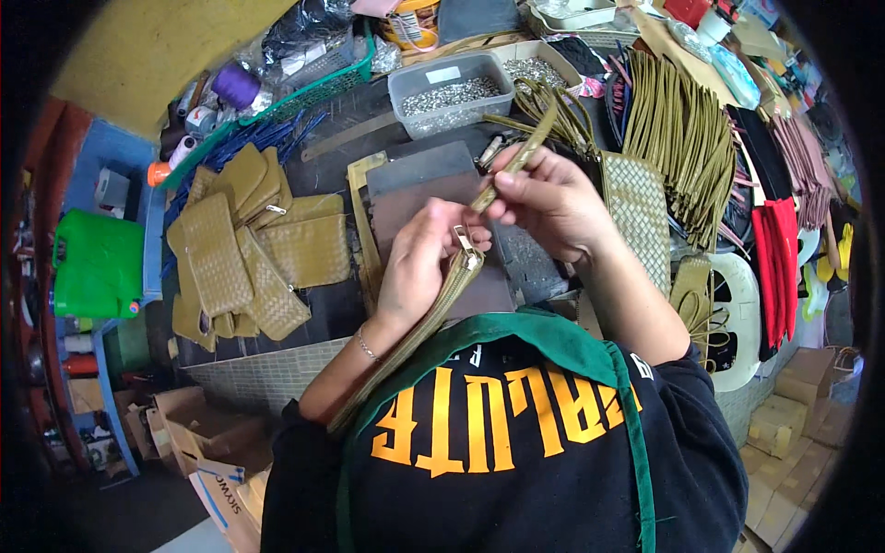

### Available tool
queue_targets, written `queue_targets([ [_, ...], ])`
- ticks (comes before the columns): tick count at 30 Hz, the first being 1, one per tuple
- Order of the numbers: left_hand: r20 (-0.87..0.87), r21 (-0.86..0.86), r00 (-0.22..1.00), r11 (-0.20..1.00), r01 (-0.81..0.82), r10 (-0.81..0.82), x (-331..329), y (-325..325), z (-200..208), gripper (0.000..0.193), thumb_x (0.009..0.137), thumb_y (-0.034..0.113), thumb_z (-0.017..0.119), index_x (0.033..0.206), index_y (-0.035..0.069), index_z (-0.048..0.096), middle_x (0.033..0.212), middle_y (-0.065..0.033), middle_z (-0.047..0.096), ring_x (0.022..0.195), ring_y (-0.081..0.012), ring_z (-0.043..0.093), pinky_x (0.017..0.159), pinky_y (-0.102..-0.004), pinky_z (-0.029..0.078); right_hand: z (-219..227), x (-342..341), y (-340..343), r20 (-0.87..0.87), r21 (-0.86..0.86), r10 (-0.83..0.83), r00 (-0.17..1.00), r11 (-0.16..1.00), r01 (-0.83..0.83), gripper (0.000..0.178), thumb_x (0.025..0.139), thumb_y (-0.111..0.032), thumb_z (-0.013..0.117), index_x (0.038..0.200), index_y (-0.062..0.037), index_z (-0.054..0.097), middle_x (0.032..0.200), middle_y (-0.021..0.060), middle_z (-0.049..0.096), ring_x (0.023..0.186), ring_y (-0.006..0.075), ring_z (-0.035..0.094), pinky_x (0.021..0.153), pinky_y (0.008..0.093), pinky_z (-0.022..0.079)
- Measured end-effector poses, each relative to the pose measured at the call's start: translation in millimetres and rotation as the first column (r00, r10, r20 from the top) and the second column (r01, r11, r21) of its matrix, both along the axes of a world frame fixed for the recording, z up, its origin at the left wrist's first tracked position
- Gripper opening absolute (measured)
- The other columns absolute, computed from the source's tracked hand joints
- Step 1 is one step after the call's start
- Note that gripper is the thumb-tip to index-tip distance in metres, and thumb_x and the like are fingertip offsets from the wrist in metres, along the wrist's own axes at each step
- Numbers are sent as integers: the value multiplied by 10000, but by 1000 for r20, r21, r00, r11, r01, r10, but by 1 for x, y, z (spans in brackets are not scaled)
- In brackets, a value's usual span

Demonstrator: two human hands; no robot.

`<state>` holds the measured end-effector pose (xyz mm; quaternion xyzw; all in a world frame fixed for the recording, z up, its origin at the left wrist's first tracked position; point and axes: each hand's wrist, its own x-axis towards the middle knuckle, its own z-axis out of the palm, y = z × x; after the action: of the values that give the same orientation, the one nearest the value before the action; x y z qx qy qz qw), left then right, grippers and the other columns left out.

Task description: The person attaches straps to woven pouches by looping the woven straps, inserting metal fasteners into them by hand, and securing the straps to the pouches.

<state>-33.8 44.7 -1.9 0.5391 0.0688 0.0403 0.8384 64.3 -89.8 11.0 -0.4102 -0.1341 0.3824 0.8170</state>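
In front of my chest, my left hand [426,263] is closed on an olive woven zip pouch [433,318], seen nearly edge-on and lying along my left forearm. A silver zipper pull [464,238] stands out at the pouch's upper end, by my fingertips. My right hand [553,198] pinches a flat olive strap [536,138] between thumb and fingers. The strap's lower end lies close to my left fingertips; whether they touch it, I cannot tell. Its other end points up and away.
Olive pouches [221,253] are heaped left on the table. Behind my hands sits a clear tub of small metal parts [452,97]. Olive straps [682,138] hang in a bundle at right, near a white plastic chair [737,323]. A woven olive panel [636,212] lies beside my right forearm.
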Motion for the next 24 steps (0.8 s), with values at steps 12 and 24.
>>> queue_targets([
  [12, 251, 678, 964, 727, -111, -86, -15, 16, 31, 138, 704, 27, 601, 827, -35, 602, 862, -100, 582, 778, -152, 554, 703, -242, 432, 12, -14, -23, 246, -75, -215, 945, 968, 239, 214, 793, -67, 544, 989, -13, 479, 804, 54, 569, 677, 110, 549, 607, 213, 444],
  [24, 79, 422, 990, 904, 75, -119, -6, 14, 19, 132, 749, 14, 549, 875, -25, 548, 789, -47, 544, 688, -88, 535, 617, -190, 425, 17, -25, -27, 289, -57, -204, 935, 972, 230, 225, 770, -58, 576, 977, -19, 498, 843, 32, 560, 751, 87, 544, 641, 199, 439],
])
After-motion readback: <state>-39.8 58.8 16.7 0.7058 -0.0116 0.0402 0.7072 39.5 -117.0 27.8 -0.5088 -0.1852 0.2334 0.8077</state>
